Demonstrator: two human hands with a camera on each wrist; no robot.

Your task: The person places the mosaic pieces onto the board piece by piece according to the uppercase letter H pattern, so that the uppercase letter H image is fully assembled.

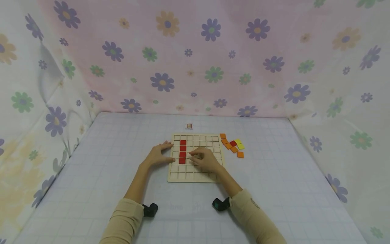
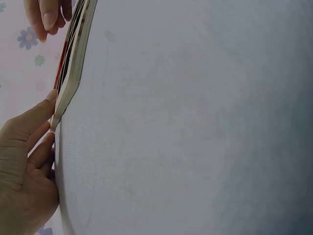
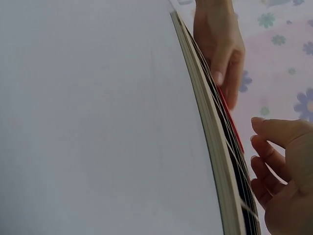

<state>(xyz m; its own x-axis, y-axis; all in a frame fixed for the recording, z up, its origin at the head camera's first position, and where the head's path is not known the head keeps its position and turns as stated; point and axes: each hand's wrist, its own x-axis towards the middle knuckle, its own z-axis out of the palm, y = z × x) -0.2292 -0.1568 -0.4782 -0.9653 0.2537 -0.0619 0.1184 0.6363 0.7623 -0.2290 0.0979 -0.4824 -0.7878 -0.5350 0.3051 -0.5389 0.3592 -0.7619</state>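
Observation:
A pale wooden grid board (image 1: pixel 195 178) lies on the table, with several red square tiles (image 1: pixel 182 154) in a column near its left side. My left hand (image 1: pixel 157 155) rests at the board's left edge, thumb and fingertips touching it. Over the middle of the board hovers my right hand (image 1: pixel 207 160), its fingers loosely bent just right of the red column. In the right wrist view, thumb and fingers of the right hand (image 3: pixel 288 169) stand apart, with nothing visible between them. The board (image 2: pixel 71 83) appears edge-on in the left wrist view.
Right of the board lie loose orange tiles (image 1: pixel 234 149), yellow tiles (image 1: pixel 240 146) and one red tile (image 1: pixel 233 143). A small printed card (image 1: pixel 189 126) sits behind the board. Flowered cloth (image 1: pixel 189 61) hangs at the back and sides of the white table (image 1: pixel 106 169).

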